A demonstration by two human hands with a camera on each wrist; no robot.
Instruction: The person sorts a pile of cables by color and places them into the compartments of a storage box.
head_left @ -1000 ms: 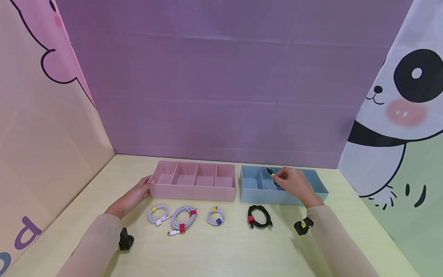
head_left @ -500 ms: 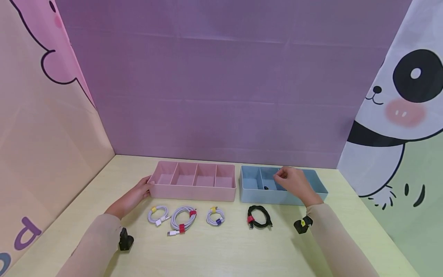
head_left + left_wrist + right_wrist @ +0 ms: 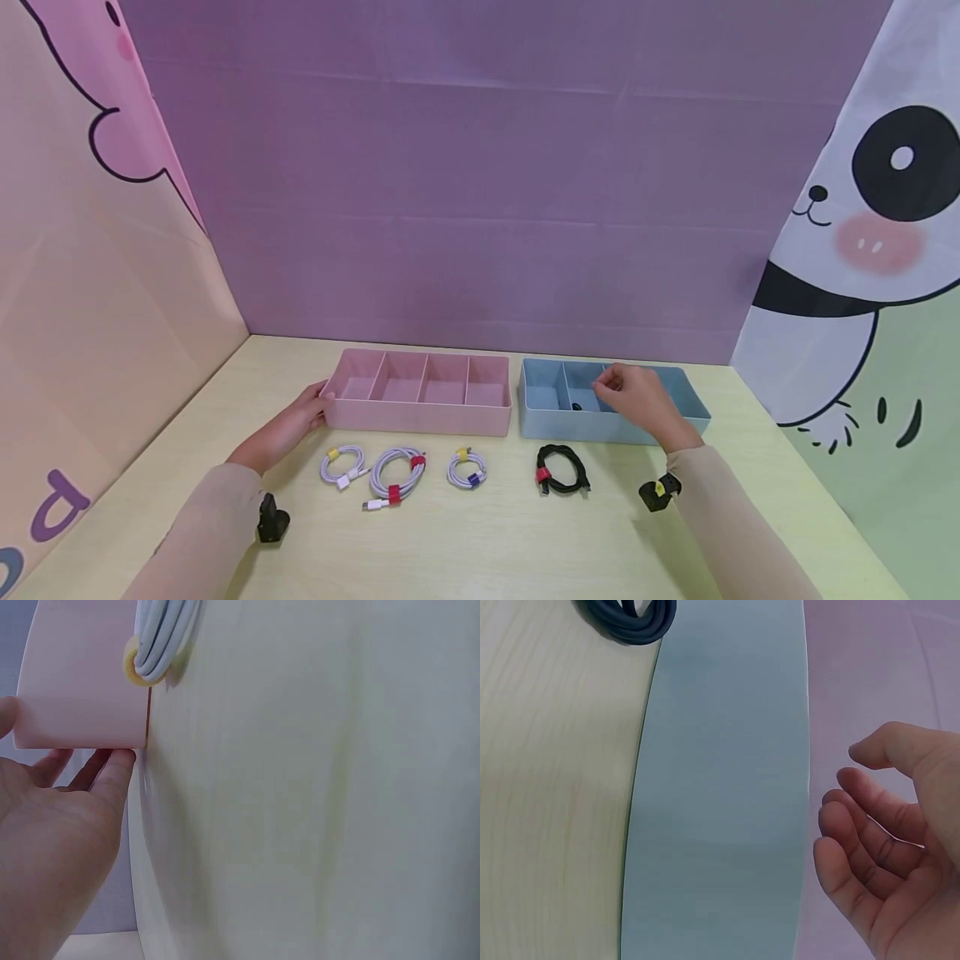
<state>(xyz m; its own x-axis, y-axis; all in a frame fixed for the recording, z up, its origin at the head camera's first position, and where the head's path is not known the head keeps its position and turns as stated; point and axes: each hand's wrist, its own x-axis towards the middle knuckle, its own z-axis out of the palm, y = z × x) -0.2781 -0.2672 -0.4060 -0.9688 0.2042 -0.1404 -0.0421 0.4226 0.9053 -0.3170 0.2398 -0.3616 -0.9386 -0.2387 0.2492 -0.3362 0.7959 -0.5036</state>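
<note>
My left hand [image 3: 303, 408] holds the left end of a pink divided box [image 3: 420, 417]; in the left wrist view its fingertips press the end wall [image 3: 82, 712] and its thumb reaches the rim. My right hand [image 3: 637, 398] hovers over a blue divided box [image 3: 585, 427], its fingers loosely curled with nothing between them, as the right wrist view shows. A small black part of a cable [image 3: 577, 407] shows inside the blue box's second compartment from the left; the rest is hidden behind the front wall.
In front of the pink box lie three coiled white cables: one with a yellow tie [image 3: 342, 465], one with red ties [image 3: 397, 477], one with yellow and blue ties [image 3: 467, 468]. A coiled black cable [image 3: 562, 469] with a red tie lies before the blue box. A purple backdrop [image 3: 480, 208] stands behind.
My right hand has let go of the black cable, which has dropped into the blue box's second compartment. The left hand stays at the pink box.
</note>
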